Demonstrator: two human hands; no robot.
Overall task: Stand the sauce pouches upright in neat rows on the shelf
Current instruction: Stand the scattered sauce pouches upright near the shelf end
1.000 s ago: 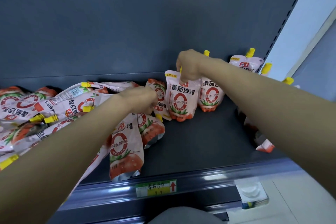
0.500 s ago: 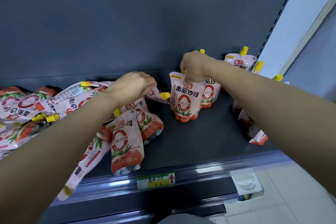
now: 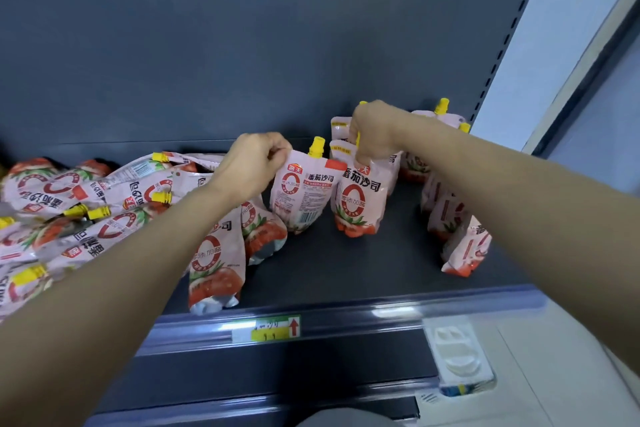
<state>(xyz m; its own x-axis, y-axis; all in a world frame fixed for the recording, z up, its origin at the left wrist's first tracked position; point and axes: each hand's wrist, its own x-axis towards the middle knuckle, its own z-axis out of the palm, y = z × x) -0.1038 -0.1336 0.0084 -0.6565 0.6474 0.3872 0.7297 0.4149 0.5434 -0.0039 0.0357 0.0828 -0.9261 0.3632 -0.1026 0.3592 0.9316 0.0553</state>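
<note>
My left hand [image 3: 254, 163] pinches the top corner of a pink tomato sauce pouch [image 3: 298, 196] with a yellow cap and holds it upright, back label facing me. Right beside it, my right hand [image 3: 372, 135] grips the top of a second upright pouch [image 3: 358, 204] with its red-ring front toward me. Behind that one stands another pouch [image 3: 341, 126]. Several upright pouches [image 3: 457, 218] line the right side of the dark shelf [image 3: 363, 270]. A heap of flat pouches [image 3: 79, 204] covers the shelf's left part.
One flat pouch [image 3: 216, 267] reaches the shelf's front edge, near the price rail with a yellow-green label [image 3: 273, 329]. The grey back panel [image 3: 242, 45] rises behind. A perforated upright [image 3: 509, 35] bounds the shelf on the right.
My left hand lifted a pouch out of the heap and brought it right, standing it beside the one under my right hand. The right hand stayed on its pouch.
</note>
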